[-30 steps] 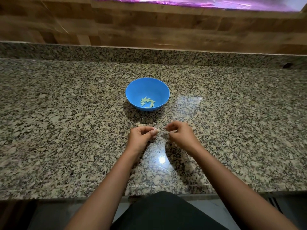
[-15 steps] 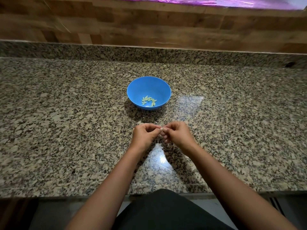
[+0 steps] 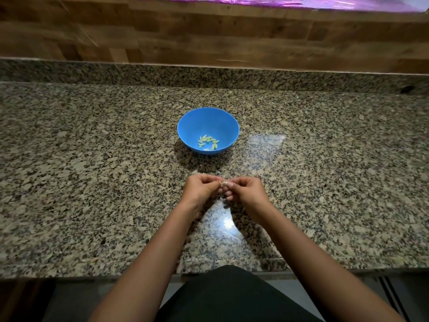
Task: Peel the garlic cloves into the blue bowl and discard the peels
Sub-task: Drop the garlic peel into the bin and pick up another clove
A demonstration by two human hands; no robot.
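Note:
A blue bowl (image 3: 228, 123) stands on the granite counter, with several pale peeled garlic cloves (image 3: 208, 141) lying in its bottom. In front of the bowl, just above the counter, my left hand (image 3: 200, 190) and my right hand (image 3: 245, 190) meet fingertip to fingertip. Between them they pinch one small pale garlic clove (image 3: 224, 183), of which only a tip shows. The fingers of both hands are curled round it. Whether skin still covers the clove is too small to tell.
The speckled granite counter (image 3: 92, 182) runs wide to both sides, with a low granite upstand and a wooden wall (image 3: 209, 38) behind. The counter's front edge (image 3: 116, 273) lies close to my body. A few pale flecks lie just beyond my hands.
My hands, a little apart a second ago, have come together and now both pinch the clove. The bowl has stayed where it was.

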